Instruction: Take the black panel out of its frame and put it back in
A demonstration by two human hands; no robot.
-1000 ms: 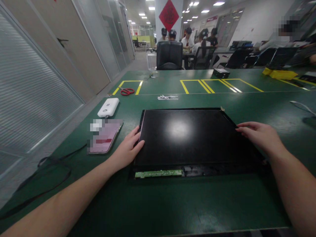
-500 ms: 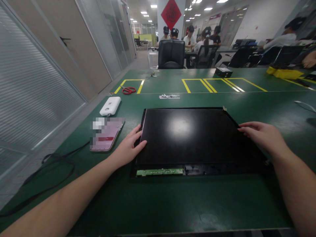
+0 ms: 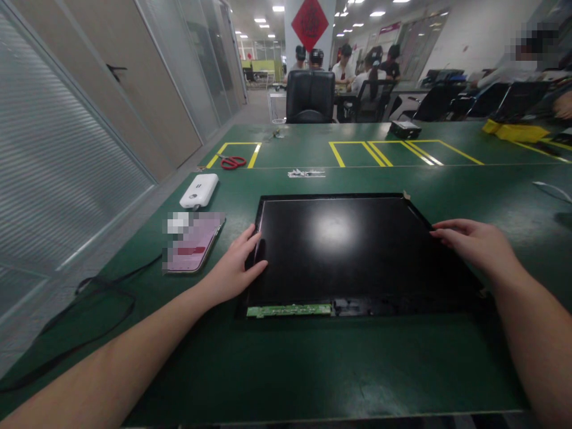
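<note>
A black LCD screen panel [image 3: 357, 256] lies flat in a thin black frame [image 3: 330, 195] on the green table. A narrow green circuit board [image 3: 289, 310] shows along its near edge, at the left. My left hand [image 3: 235, 265] rests at the panel's left edge, fingers spread, with the thumb over the dark surface. At the right edge my right hand [image 3: 473, 244] has thumb and fingertips pressed together on the rim. The undersides of those right fingertips are hidden.
Left of the panel are a phone [image 3: 192, 250], a white power bank [image 3: 199, 190] and a black cable [image 3: 107, 285]. Red-handled scissors [image 3: 233, 162], white scraps [image 3: 306, 173] and a black box [image 3: 404, 130] lie farther back. A white cable [image 3: 552, 189] is at right. Several people sit beyond the table.
The screen has shifted slightly toward me within its frame, showing more of the far border. My left fingers and thumb have moved a little right over it. My right hand stays at the rim.
</note>
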